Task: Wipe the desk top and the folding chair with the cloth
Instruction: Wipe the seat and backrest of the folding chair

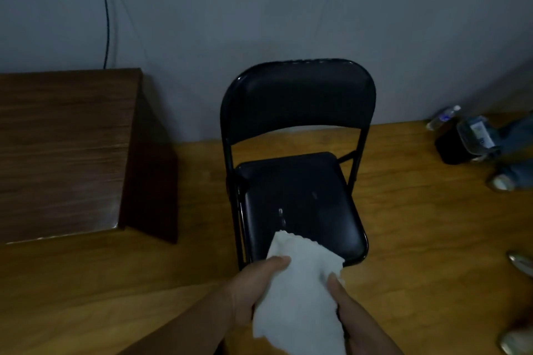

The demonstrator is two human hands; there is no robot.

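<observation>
Both hands grip a white cloth [302, 291] at lower centre of the frame — the left hand [253, 294] closed around its left edge, thumb pressed on top, the right hand [346, 314] clasping its right edge — with the cloth's far corner overlapping the front lip of the black folding chair [300, 170], which stands open at centre against the wall. A few pale specks show on the seat, suggesting the chair is not yet wiped clean. The brown desk top [60, 150] sits at left, bare — whether it has already been wiped cannot be told from here
</observation>
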